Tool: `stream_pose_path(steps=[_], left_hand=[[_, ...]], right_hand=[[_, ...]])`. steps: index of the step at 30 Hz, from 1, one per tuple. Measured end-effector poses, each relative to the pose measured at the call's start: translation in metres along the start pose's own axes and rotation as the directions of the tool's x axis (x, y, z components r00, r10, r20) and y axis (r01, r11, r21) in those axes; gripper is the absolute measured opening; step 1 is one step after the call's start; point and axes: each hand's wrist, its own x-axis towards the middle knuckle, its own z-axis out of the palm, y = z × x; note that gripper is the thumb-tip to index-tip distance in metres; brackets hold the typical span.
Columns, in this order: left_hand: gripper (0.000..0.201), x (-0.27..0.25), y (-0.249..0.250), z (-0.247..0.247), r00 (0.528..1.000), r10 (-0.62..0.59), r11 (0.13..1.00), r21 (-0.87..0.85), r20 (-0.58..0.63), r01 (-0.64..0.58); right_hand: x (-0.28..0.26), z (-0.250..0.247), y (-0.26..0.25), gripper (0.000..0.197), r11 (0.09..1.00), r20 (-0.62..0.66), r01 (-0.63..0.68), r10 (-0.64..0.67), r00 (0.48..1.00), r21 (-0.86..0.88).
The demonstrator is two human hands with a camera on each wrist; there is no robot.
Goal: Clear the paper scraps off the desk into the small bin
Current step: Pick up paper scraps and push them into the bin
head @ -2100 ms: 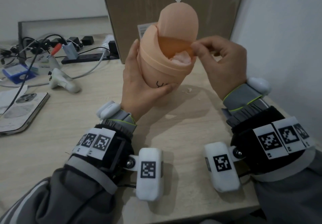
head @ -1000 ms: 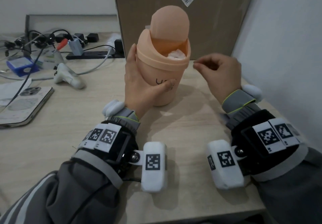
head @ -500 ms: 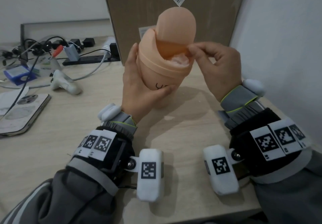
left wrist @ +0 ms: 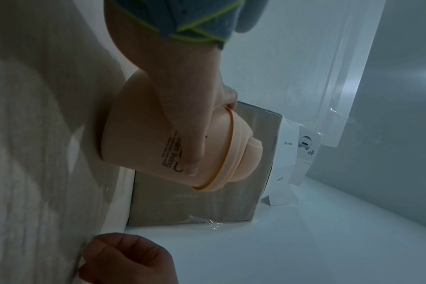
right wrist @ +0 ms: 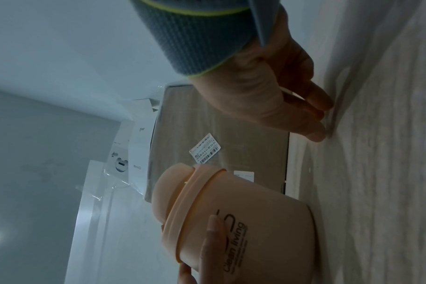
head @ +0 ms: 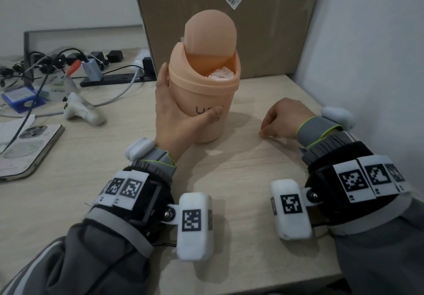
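Observation:
The small peach bin (head: 204,102) with a swing lid stands on the desk, and white paper (head: 221,74) shows in its opening. My left hand (head: 174,120) grips its body, thumb across the printed front; the left wrist view shows the same hold (left wrist: 195,124) on the bin (left wrist: 134,144). To the right of the bin, my right hand (head: 263,133) is curled, its fingertips pressed together on the desk top. In the right wrist view a thin white sliver (right wrist: 287,92) sits among those fingers (right wrist: 316,113). A tiny speck (head: 239,123) lies beside the bin.
A tall cardboard box (head: 229,19) stands right behind the bin, and a white wall (head: 367,42) closes the right side. Left of the bin lie a white controller (head: 80,111), a phone (head: 29,148), a power strip with cables (head: 103,81) and a blue box (head: 20,102).
The bin, held up and tilted half a second ago, is back down on the desk. My right hand has left the lid opening and dropped to the desk on the bin's right.

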Motion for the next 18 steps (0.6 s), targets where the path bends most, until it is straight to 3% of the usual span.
stream_pose_path(steps=[8, 11, 14, 16, 18], left_hand=[[0.132, 0.0, 0.0, 0.001, 1.0, 0.005, 1.0, -0.002, 0.004, -0.005], [0.133, 0.0, 0.0, 0.001, 1.0, 0.009, 1.0, -0.003, 0.003, -0.009], [0.131, 0.0, -0.001, 0.001, 1.0, 0.013, 1.0, 0.003, -0.005, -0.013], [0.131, 0.001, -0.002, 0.0, 1.0, 0.01, 1.0, 0.004, -0.009, -0.01], [0.131, 0.001, -0.003, 0.001, 1.0, 0.007, 1.0, 0.008, -0.013, -0.007]], right_hand=[[0.004, 0.007, 0.001, 0.009, 0.999, -0.001, 0.043, -0.043, 0.999, -0.014], [0.008, 0.012, 0.003, 0.013, 0.998, -0.064, 0.062, -0.062, 0.996, 0.002], [0.011, 0.014, 0.003, 0.007, 0.975, -0.201, 0.083, -0.041, 0.979, 0.208], [0.01, 0.015, 0.001, 0.01, 0.884, -0.213, 0.094, 0.006, 0.977, 0.457], [0.009, 0.018, 0.0, 0.018, 0.792, -0.193, 0.104, 0.017, 0.981, 0.601]])
